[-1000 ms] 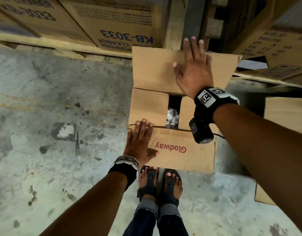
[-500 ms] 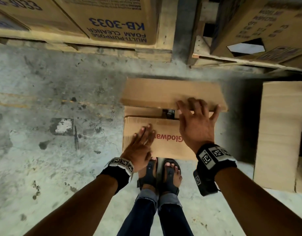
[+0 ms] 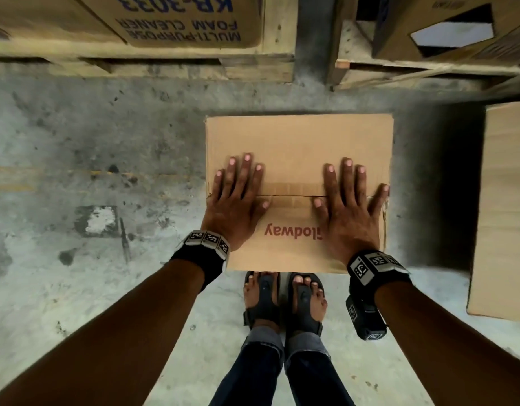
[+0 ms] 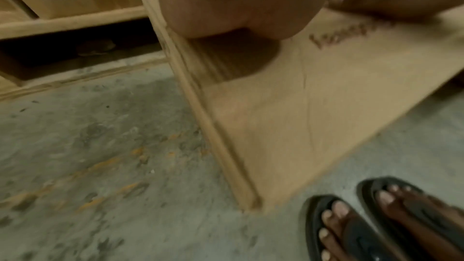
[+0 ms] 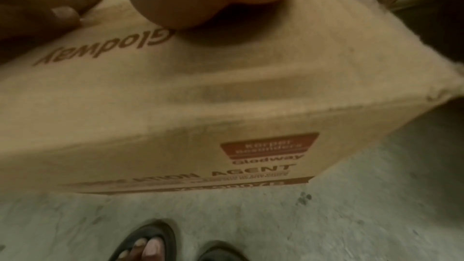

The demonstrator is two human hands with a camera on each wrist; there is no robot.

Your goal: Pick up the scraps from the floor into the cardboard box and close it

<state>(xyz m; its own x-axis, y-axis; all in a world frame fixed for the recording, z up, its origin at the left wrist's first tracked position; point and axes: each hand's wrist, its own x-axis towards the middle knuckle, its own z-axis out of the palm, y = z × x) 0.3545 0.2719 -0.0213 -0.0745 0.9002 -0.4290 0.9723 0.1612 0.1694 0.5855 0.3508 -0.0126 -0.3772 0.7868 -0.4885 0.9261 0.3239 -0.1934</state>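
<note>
A brown cardboard box [image 3: 297, 136] printed "Glodway" stands on the concrete floor just in front of my feet, its top flaps folded down and meeting at a seam across the middle. My left hand [image 3: 238, 197] lies flat on the left side of the top, fingers straight and spread over the seam. My right hand [image 3: 348, 200] presses flat on the right side the same way. The box top [image 4: 314, 106] fills the left wrist view; the box's top and front face [image 5: 226, 106] fill the right wrist view. No scraps show; the box's inside is hidden.
Wooden pallets [image 3: 194, 68] loaded with large cartons [image 3: 176, 22] line the far side. Another plain cardboard box [image 3: 505, 212] stands at the right. My sandalled feet [image 3: 285, 300] touch the box's near edge. Stained bare concrete [image 3: 91, 200] stretches to the left.
The far flap, upright a second ago, has been folded down by my right hand. The near flap came down under my left. Both hands now lie flat on the shut top.
</note>
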